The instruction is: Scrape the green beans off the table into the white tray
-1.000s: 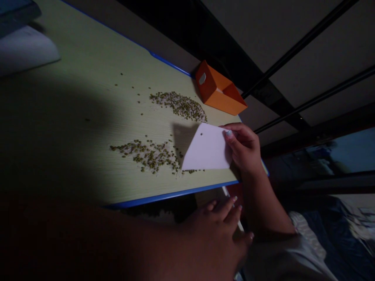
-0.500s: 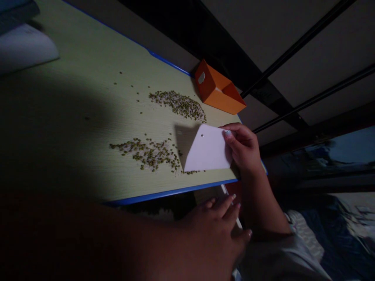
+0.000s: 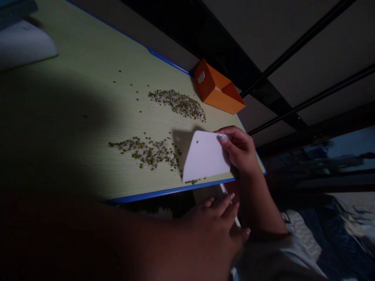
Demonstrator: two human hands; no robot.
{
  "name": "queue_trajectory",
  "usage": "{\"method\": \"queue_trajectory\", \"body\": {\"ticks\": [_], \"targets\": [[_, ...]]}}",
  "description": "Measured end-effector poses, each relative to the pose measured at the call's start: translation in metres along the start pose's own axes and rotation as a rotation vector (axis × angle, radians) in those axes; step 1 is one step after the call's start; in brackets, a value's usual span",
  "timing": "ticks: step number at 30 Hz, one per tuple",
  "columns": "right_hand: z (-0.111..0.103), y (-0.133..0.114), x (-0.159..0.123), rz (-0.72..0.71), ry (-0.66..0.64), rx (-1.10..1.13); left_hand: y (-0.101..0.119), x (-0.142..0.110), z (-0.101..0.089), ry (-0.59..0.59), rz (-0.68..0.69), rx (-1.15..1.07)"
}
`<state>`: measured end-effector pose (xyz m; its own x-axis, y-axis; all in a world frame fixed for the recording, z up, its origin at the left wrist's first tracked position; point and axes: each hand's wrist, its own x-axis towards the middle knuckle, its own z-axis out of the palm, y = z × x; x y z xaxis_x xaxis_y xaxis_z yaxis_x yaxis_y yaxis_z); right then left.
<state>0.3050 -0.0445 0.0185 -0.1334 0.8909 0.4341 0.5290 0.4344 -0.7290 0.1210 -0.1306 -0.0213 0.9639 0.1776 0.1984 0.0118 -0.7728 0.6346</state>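
Note:
My right hand (image 3: pixel 241 150) is closed on a white plastic scraper (image 3: pixel 206 156), thumb on its near face. The scraper stands tilted on the table, its lower edge close to the blue-rimmed front edge. A few green beans (image 3: pixel 191 182) lie along that edge. To its left spreads a loose pile of green beans mixed with pale grains (image 3: pixel 150 154). A second such pile (image 3: pixel 178 103) lies farther back. My left hand (image 3: pixel 216 220) reaches across below the table edge, fingers apart and holding nothing visible; whether its fingertips touch the white edge beneath is unclear.
An orange box (image 3: pixel 224 91) stands at the table's back edge near the wall. Several stray beans dot the pale green tabletop (image 3: pixel 96 78). A white object (image 3: pixel 26 45) lies at the far left. Dark blue fabric (image 3: pixel 319 218) is at the right.
My right hand has drawn the scraper toward the table's front edge and slightly left, with a few beans along its lower edge. My left hand has hardly moved.

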Motion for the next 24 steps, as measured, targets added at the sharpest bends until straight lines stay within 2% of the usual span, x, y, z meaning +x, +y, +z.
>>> {"method": "queue_trajectory", "body": {"ticks": [5,10,16,24], "targets": [[0.001,-0.004,-0.004,-0.017,0.000,-0.044,0.002,-0.002,-0.013,-0.101,-0.008,0.024],[0.000,-0.004,-0.008,-0.013,0.022,-0.116,0.004,-0.003,-0.023,-0.122,-0.008,0.033],[-0.005,0.005,-0.012,-0.024,0.130,-0.109,0.005,-0.004,-0.022,-0.142,-0.015,0.000],[-0.007,0.005,-0.012,0.000,0.116,-0.089,0.004,-0.004,-0.022,-0.135,-0.016,-0.054]]}}
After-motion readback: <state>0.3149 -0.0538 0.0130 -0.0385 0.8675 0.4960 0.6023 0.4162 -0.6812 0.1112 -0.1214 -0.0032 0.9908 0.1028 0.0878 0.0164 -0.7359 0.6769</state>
